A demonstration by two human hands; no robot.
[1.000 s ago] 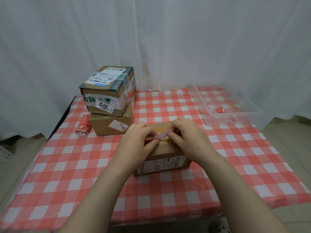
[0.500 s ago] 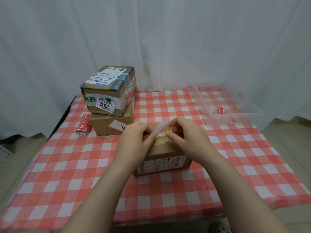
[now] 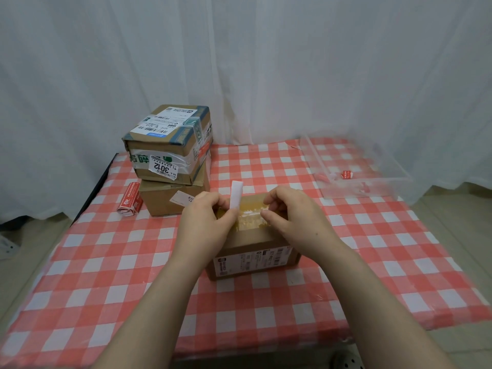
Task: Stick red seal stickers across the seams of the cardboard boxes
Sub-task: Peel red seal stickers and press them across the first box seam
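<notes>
The lower end of a white strip vanishes between the pinching fingers of the left hand, which covers the left part of the top of a box near the middle of the table. The right hand hides the top's right part; whether its curled fingers pinch anything cannot be told. Print on the box's front label is too small to read. At the far right corner, small red pieces in a clear tray blur. Both forearms run off the bottom edge.
</notes>
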